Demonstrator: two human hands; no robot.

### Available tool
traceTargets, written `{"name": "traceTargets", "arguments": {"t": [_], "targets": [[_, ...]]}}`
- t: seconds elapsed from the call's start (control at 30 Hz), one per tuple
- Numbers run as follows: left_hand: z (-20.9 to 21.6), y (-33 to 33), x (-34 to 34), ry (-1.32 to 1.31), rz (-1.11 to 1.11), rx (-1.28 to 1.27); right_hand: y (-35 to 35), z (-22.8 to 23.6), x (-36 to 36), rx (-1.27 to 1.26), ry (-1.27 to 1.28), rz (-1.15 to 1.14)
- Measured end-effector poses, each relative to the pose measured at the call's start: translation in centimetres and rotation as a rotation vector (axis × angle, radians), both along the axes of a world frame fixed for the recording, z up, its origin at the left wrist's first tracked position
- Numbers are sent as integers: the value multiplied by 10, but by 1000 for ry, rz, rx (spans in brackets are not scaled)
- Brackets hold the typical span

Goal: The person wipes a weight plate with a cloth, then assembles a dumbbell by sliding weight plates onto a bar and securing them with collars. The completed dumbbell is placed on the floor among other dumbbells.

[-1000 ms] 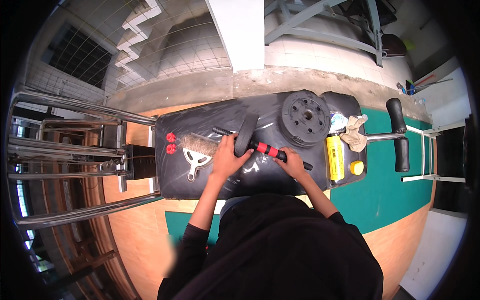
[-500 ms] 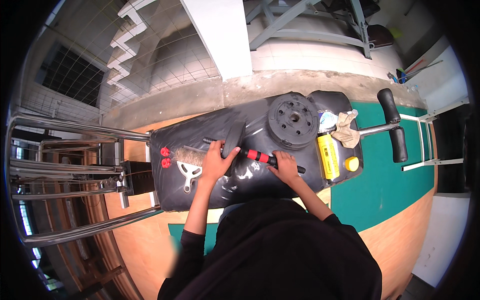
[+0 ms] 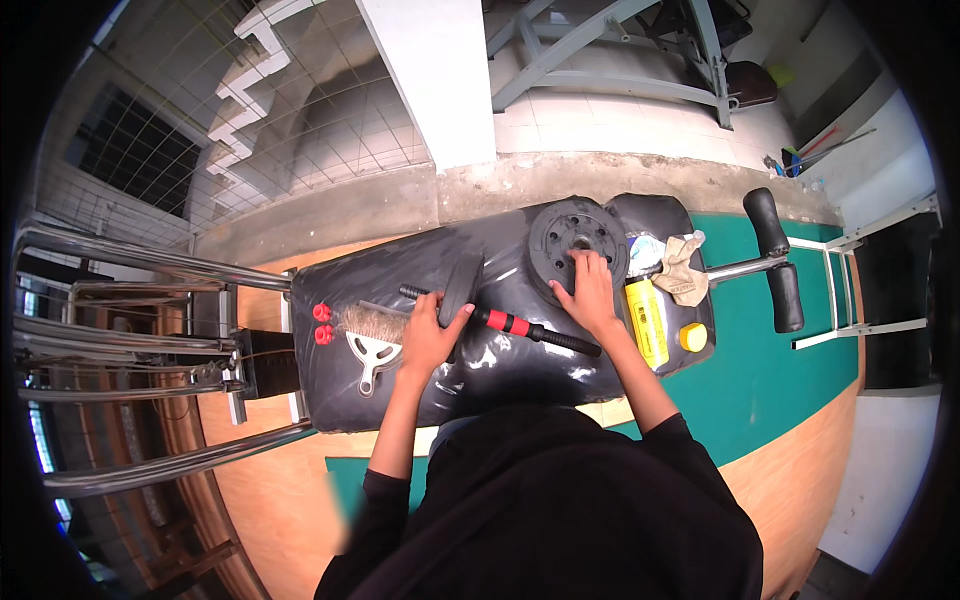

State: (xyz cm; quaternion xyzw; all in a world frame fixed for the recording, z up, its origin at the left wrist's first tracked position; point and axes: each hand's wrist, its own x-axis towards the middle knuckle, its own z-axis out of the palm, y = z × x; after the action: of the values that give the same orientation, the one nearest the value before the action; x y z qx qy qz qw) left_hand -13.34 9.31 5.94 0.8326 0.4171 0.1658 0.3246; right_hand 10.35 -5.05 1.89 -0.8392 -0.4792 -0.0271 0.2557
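A dumbbell bar (image 3: 507, 322) with a red and black grip lies across the black padded bench. One black weight plate (image 3: 462, 290) stands on edge around its left part. My left hand (image 3: 428, 335) is closed on that plate, thumb on the near side. To the right, a stack of black weight plates (image 3: 545, 240) lies flat on the bench. My right hand (image 3: 592, 290) rests over the near part of the stack, its fingers stretched toward the centre hole and the thumb apart. The bar's right end lies loose beside my right wrist.
Left on the bench (image 3: 340, 410) are two red screw collars (image 3: 322, 322) and a brush with a white handle (image 3: 374, 352). Farther right lie a yellow bottle (image 3: 646, 322), a yellow cap (image 3: 692, 337) and a beige cloth (image 3: 682, 270). Chrome rails (image 3: 180, 260) stand at the left.
My right hand has let go of the bar's right part and moved up onto the plate stack. My left hand stays on the upright plate. The view has shifted slightly.
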Motion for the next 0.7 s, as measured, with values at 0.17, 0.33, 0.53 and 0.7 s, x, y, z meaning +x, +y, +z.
{"name": "traceTargets", "arguments": {"t": [0.17, 0.33, 0.53, 0.7], "targets": [[1, 1, -1, 14, -2, -31, 20, 8, 9, -445, -79, -15], [-10, 5, -3, -121, -16, 8, 24, -6, 4, -510, -83, -11], [-12, 16, -6, -210, -4, -114, 21, -13, 5, -449, -54, -16], [-8, 25, -2, -319, 42, -33, 20, -8, 10, -467, -47, 42]]}}
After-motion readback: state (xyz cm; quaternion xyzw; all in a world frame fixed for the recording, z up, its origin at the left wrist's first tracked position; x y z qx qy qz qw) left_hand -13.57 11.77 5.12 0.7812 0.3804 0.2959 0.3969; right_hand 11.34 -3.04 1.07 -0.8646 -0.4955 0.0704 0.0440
